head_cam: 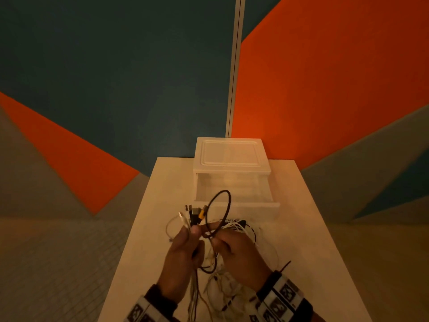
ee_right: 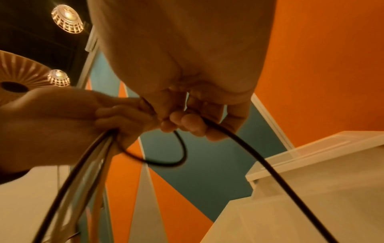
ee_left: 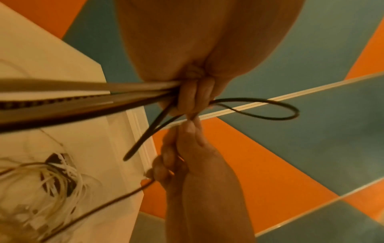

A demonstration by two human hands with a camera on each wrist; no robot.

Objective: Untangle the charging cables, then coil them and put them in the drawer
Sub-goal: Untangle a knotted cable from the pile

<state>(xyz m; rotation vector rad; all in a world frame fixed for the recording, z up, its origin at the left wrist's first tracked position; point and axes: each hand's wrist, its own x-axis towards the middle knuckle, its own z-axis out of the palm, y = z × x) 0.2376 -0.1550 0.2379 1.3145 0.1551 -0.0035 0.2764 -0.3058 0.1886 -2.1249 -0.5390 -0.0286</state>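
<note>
black cable (head_cam: 219,212), looped upright just before the open drawer (head_cam: 234,194). left hand (head_cam: 183,254) curls round the bundled plug ends, likely keeping freed ends sorted; right hand (head_cam: 239,252) pinches the loop, apparently forming a coil. white tangle (head_cam: 234,228) lies on the table (head_cam: 301,228).

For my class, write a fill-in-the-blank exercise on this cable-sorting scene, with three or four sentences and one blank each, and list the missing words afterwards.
1. The left hand grips a bundle of cable ends, and one plug in it is ____ in colour.
2. The drawer of the white plastic box stands ____.
3. The loop of cable raised between the hands is ____ in colour.
4. The right hand pinches the ____ cable.

Missing words: yellow; open; black; black
</note>
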